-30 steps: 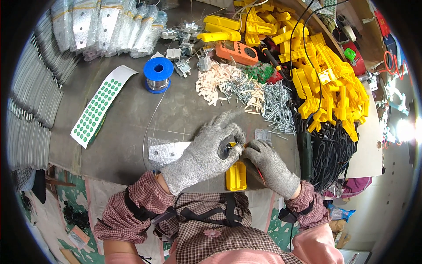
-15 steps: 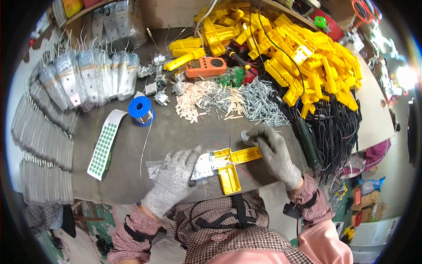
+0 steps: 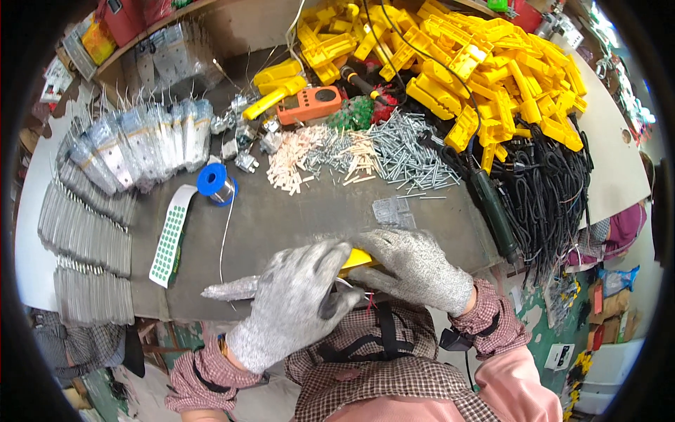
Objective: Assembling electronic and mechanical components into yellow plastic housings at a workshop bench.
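Note:
My left hand (image 3: pixel 299 299), in a grey knit glove, is closed round a clear-wrapped flat piece (image 3: pixel 233 289) whose end sticks out to the left. My right hand (image 3: pixel 418 271), gloved alike, pinches a yellow plastic casing (image 3: pixel 359 258) between the two hands, close to my body. Both hands hide most of the casing and how it joins the wrapped piece. Thin white and red wires (image 3: pixel 370 299) show below the fingers. Just beyond my right hand a small clear plastic piece (image 3: pixel 394 212) lies on the dark table.
A blue solder spool (image 3: pixel 213 184) and a sheet of green round stickers (image 3: pixel 169 239) lie left. Screws (image 3: pixel 415 151) and pale small sticks (image 3: pixel 295 158) are heaped ahead, near an orange meter (image 3: pixel 309 105). Yellow casings (image 3: pixel 485 77), black cables (image 3: pixel 545 200) and a dark green screwdriver-like tool (image 3: pixel 494 214) stand right.
My right hand has let go of the small clear piece and come in to the casing. The yellow casing, flat on the table before, is now drawn nearer and gathered between both hands.

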The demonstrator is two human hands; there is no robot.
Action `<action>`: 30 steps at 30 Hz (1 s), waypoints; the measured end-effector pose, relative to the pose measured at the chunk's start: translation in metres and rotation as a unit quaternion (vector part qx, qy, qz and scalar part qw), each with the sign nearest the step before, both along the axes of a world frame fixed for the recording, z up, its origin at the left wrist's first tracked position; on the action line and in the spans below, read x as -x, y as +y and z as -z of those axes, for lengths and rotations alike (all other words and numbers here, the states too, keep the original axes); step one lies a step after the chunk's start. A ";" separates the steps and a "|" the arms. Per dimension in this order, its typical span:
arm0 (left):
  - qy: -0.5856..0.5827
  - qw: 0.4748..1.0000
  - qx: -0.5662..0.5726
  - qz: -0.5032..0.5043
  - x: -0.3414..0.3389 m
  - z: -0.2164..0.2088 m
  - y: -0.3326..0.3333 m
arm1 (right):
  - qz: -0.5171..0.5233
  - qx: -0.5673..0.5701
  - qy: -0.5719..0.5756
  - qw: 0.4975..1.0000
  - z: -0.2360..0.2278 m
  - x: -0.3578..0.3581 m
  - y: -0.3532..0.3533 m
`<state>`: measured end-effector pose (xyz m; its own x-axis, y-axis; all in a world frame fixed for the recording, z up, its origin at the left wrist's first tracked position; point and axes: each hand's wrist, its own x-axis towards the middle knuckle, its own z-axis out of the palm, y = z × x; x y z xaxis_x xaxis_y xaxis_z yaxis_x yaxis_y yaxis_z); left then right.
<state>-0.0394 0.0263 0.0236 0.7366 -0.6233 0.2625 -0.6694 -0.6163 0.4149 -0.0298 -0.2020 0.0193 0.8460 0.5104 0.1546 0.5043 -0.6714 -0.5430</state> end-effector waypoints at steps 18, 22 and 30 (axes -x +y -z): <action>-0.068 0.994 -0.071 -0.045 -0.012 0.021 -0.014 | 0.020 0.008 0.060 0.998 -0.002 -0.008 0.005; -0.040 0.995 -0.083 -0.045 -0.018 0.013 -0.014 | 0.058 0.031 0.070 0.995 -0.003 -0.012 0.013; -0.081 0.990 -0.084 -0.081 -0.018 0.019 -0.018 | 0.072 0.025 0.058 0.995 -0.008 -0.020 0.014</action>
<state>-0.0211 0.0080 0.0049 0.7874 -0.5451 0.2880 -0.6053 -0.7722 0.1932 -0.0098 -0.1882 0.0269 0.9214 0.3874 0.0300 0.3375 -0.7597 -0.5558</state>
